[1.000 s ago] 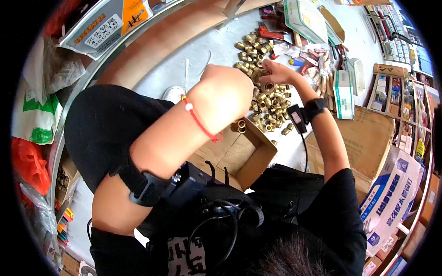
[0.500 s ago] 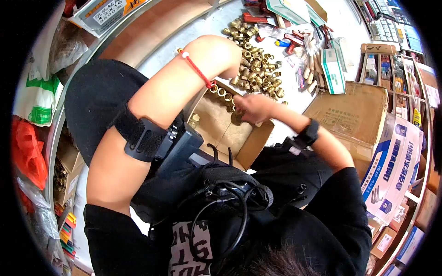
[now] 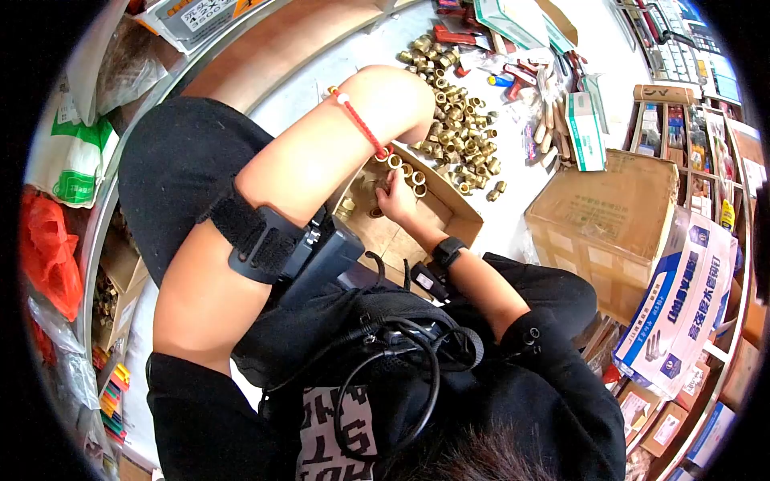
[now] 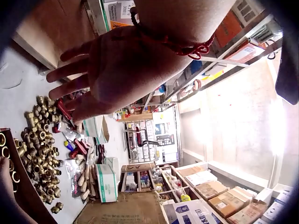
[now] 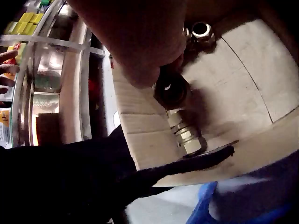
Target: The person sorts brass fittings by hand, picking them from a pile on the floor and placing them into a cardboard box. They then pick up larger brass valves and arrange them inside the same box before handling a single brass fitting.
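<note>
My right hand (image 3: 399,200) is down inside an open cardboard box (image 3: 455,210). Its fingers grip a brass pipe fitting (image 5: 172,91), close to the box wall in the right wrist view. Beside that one lies another brass fitting (image 5: 188,137) on the box floor. A row of upright fittings (image 3: 407,170) lines the far wall of the box. Past the box, a heap of loose brass fittings (image 3: 461,132) covers part of the floor. My left hand (image 4: 100,74), wearing a red cord bracelet, hangs in the air with straight, spread fingers and holds nothing.
Wooden-handled tools (image 3: 549,124), green-white boxes (image 3: 585,132) and plastic packets lie right of the heap. A closed carton (image 3: 601,204) and a printed white-blue pack (image 3: 678,305) stand at my right. Shelving edges (image 3: 100,264) run along my left side.
My right hand went from the heap into the box, first near its far right corner, then leftward with the fitting. My left hand shifted up, then slightly right. The head view also shifted.
</note>
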A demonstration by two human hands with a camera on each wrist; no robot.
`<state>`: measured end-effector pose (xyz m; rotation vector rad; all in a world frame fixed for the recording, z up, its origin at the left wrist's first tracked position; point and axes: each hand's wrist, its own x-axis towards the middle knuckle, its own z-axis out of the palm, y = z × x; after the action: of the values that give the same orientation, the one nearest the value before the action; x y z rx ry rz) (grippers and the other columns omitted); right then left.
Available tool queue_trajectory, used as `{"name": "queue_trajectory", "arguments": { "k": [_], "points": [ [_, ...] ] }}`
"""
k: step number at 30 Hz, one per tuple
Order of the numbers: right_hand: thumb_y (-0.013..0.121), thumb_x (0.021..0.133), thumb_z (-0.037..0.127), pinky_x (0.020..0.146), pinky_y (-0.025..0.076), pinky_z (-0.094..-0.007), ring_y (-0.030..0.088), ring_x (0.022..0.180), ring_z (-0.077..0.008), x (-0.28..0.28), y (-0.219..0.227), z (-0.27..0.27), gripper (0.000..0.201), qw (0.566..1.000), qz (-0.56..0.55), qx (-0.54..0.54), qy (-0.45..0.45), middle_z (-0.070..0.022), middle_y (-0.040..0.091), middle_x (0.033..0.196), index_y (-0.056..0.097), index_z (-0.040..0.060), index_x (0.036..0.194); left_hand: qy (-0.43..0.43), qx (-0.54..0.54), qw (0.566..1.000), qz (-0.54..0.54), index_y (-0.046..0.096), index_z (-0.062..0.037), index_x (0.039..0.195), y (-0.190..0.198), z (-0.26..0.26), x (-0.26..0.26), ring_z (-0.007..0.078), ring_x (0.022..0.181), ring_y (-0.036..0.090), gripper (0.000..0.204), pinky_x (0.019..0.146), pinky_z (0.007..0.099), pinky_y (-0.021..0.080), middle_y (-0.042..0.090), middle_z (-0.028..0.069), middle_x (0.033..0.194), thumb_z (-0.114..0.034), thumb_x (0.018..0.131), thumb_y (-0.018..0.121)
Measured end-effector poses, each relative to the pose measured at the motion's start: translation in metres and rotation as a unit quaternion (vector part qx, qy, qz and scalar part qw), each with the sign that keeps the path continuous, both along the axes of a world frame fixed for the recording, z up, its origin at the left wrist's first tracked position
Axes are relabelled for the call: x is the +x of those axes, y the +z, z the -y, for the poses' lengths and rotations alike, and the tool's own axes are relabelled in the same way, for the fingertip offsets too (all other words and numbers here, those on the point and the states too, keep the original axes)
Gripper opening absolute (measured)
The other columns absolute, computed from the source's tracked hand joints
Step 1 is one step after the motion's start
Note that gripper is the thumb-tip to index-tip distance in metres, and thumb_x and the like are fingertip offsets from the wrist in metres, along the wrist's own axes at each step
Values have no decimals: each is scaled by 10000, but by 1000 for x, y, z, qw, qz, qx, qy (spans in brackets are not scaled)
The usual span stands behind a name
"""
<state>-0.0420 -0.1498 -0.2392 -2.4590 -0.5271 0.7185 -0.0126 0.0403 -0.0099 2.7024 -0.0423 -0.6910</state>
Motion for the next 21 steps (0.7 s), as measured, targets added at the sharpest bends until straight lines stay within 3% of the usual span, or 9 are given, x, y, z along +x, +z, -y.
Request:
{"name": "queue_trajectory", "arguments": {
  "k": [2, 5, 6, 16, 19, 21],
  "points": [
    [583, 712, 112, 571, 402, -401, 515, 620, -324, -6, -8, -5, 290, 999, 7, 12, -39, -147, 477, 661, 336, 64, 857, 12, 6, 1000, -15, 653, -58, 837, 2, 0, 0, 242, 751, 613, 224, 666, 358, 488, 627, 118, 851, -117, 641, 563],
    [584, 713, 94, 567, 400, -381, 505, 613, -288, -11, -18, -7, 277, 997, -10, 40, -66, -129, 466, 660, 342, 69, 845, -23, 32, 998, -58, 575, -34, 976, 9, -2, -2, 299, 901, 554, 328, 784, 369, 436, 581, 176, 952, -263, 747, 523],
    [587, 712, 70, 552, 393, -346, 464, 581, -235, -12, -21, -7, 275, 995, -1, 59, -77, -98, 433, 640, 341, 76, 835, -23, 29, 998, -55, 574, -34, 978, 9, -2, -2, 300, 900, 554, 329, 784, 369, 437, 581, 177, 951, -261, 745, 524],
    [557, 737, 7, 515, 346, -245, 351, 580, -87, -10, -50, 10, 272, 981, -56, 167, -78, 3, 356, 658, 322, 84, 849, -9, 21, 998, -56, 563, -22, 993, 4, -3, -3, 310, 878, 560, 333, 777, 374, 439, 583, 185, 935, -233, 739, 517],
    [566, 733, -2, 520, 344, -237, 352, 586, -81, -14, -75, 21, 292, 971, -90, 212, -71, 7, 358, 670, 315, 85, 855, -16, 17, 998, -59, 555, -18, 1001, 1, -4, -3, 311, 879, 559, 340, 781, 376, 436, 581, 193, 932, -236, 742, 518],
    [619, 695, 13, 576, 380, -243, 404, 662, -108, -19, -83, 25, 376, 978, -72, 182, -67, -25, 398, 748, 326, 75, 922, -20, 13, 998, -57, 548, -16, 1010, -1, -4, -2, 314, 880, 557, 350, 783, 379, 434, 579, 197, 931, -242, 745, 520]
  ]
}}
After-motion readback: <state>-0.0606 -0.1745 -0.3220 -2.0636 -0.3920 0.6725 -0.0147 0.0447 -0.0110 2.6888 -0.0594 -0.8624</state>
